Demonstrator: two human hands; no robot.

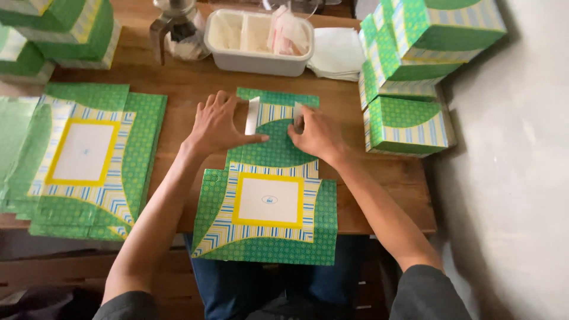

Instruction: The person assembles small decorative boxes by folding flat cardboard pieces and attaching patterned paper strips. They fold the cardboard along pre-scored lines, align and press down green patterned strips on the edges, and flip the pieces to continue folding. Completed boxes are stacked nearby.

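A flat green cardboard box blank (267,201) with yellow and blue stripes and a white panel lies on the wooden table (391,178), its near end hanging over the front edge. My left hand (218,123) presses flat on its upper left part, thumb stretched across the green arc. My right hand (315,134) presses the upper right part, fingers at a side flap. A narrow white flap (253,115) stands folded up between my hands.
A pile of unfolded blanks (83,160) lies at the left. Folded green boxes are stacked at the right (409,71) and far left (53,29). A white plastic tub (255,56), a glass jar (178,29) and white paper (338,53) sit at the back. A grey wall (510,178) is on the right.
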